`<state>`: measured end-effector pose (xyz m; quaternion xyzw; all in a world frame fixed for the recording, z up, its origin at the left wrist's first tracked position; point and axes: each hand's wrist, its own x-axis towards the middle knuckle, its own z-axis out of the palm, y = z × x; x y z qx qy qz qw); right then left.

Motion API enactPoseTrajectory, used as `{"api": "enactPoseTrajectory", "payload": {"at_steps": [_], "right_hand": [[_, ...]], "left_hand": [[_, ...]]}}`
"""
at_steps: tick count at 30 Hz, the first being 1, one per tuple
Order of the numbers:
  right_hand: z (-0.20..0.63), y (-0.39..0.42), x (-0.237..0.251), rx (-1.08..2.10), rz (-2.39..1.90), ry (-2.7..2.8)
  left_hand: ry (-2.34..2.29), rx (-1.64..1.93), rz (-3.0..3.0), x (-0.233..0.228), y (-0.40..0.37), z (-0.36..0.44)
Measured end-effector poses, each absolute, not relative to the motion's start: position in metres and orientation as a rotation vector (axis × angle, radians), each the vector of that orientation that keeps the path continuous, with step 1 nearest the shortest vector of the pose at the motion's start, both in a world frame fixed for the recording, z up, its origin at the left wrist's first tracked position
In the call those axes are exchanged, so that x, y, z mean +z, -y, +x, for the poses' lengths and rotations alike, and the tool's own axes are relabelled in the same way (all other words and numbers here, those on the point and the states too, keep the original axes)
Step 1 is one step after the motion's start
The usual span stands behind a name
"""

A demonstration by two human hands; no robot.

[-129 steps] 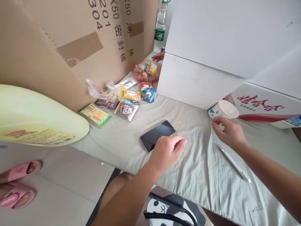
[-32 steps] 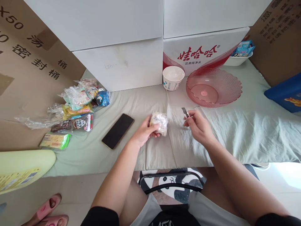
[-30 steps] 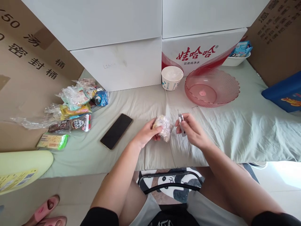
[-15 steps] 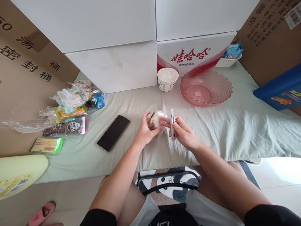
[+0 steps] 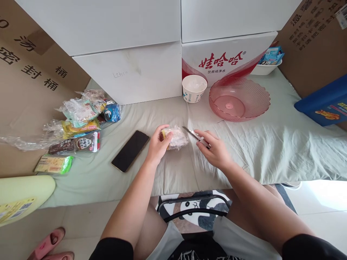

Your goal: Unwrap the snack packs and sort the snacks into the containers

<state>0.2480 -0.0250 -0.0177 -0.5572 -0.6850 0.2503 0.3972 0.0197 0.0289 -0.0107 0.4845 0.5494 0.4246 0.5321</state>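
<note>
Left hand point(image 5: 157, 144) closed around the near end of a small snack in a clear crinkly wrapper point(image 5: 175, 137), pinning it down on the pale green sheet point(image 5: 271, 151) near the middle of the surface. Right hand point(image 5: 215, 150) gripping a small utility knife point(image 5: 195, 135), blade angled up and to the left, tip at the wrapper's right edge; touching or just short of it, hard to tell. Dark phone point(image 5: 130, 150) lying flat, screen up, just left of the left hand. Further left, against the brown cardboard wall point(image 5: 24, 94), a loose heap of packaged snacks point(image 5: 81, 122), with a green packet point(image 5: 53, 164) apart at the near end. Behind the hands, a white paper cup point(image 5: 194, 88) upright beside a pink ribbed plastic bowl point(image 5: 239, 99), both in front of stacked white cartons, one printed in red point(image 5: 225, 61). Blue box point(image 5: 325, 106) at far right. Pale yellow object point(image 5: 24, 193) and a pink slipper point(image 5: 50, 240) at lower left, on the floor side
</note>
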Motion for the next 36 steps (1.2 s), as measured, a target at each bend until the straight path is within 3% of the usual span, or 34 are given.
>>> {"api": "enactPoseTrajectory", "payload": {"at_steps": [8, 17, 25, 30, 36], "right_hand": [[0.246, 0.031, -0.017, 0.561, -1.279, 1.898], [0.290, 0.017, -0.026, 0.236, -1.737, 1.934], [0.289, 0.011, -0.033, 0.121, -1.910, 1.970], [0.284, 0.012, -0.030, 0.158, -1.773, 1.917], [0.270, 0.015, -0.023, 0.349, -1.391, 1.953]], "left_hand": [[-1.173, 0.679, 1.319, -0.004, -0.022, 0.023], [-1.115, 1.109, 1.045, 0.001, -0.035, 0.001], [-1.104, 0.629, 1.538, -0.011, -0.012, 0.030], [-1.253, 0.897, 1.835, -0.008, -0.016, 0.033], [-1.343, 0.817, 1.774, -0.012, -0.017, 0.033]]}}
